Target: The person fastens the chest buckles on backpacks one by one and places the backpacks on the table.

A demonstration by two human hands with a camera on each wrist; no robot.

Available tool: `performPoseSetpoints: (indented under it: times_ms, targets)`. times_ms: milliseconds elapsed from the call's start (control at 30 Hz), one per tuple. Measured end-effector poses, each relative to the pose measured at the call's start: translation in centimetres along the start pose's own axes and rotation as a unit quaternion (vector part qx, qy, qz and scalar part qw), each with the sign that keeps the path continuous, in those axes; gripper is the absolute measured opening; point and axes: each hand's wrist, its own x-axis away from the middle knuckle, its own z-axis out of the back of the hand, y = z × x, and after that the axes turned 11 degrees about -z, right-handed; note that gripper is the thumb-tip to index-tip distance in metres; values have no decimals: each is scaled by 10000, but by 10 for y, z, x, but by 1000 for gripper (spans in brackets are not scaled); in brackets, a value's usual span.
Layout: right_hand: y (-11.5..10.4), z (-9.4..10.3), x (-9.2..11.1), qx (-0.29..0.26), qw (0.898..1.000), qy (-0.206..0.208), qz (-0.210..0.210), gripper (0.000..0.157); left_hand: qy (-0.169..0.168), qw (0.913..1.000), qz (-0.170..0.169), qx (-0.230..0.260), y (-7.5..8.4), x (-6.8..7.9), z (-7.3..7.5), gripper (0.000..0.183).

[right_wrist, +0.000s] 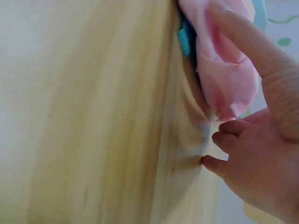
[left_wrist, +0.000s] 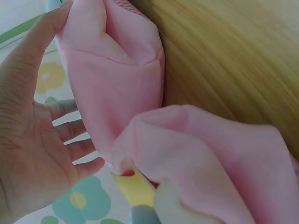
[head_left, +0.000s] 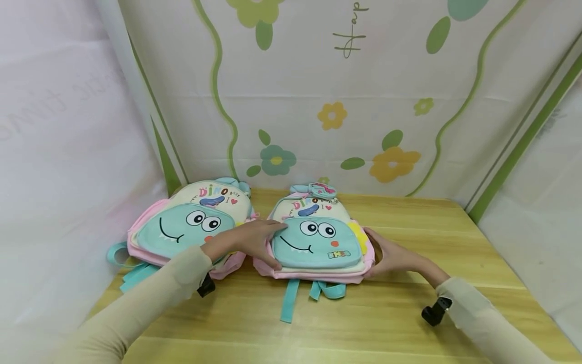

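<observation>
Two toy-like children's backpacks with dinosaur faces lie side by side on a wooden table. The right backpack (head_left: 313, 255) is cream and teal with pink sides, its face pocket turned up. My left hand (head_left: 254, 236) is at its left side, thumb near the lower corner and fingers higher up. At the opposite side my right hand (head_left: 397, 255) touches the pink edge, thumb low and fingers towards the yellow trim. In the left wrist view the left hand (left_wrist: 35, 135) has its fingers extended along the pink fabric. The right hand (right_wrist: 261, 140) has its thumb on the pink side.
The left backpack (head_left: 159, 235) lies tilted, close beside my left forearm. Teal straps (head_left: 290, 301) trail onto the wooden table (head_left: 364, 328). A flower-printed white curtain (head_left: 300, 76) stands behind the table, with white cloth on both sides.
</observation>
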Motion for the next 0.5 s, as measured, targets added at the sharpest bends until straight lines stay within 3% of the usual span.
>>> performPoseSetpoints:
  times_ms: [300, 500]
  targets:
    - [4, 13, -1, -388, 9985, -376, -97, 124, 87, 9994, -198, 261, -4, -11, 0, 115]
    - [6, 22, -5, -131, 9991, -372, -127, 115, -199, 9983, -74, 552, -2, -18, 9, 116]
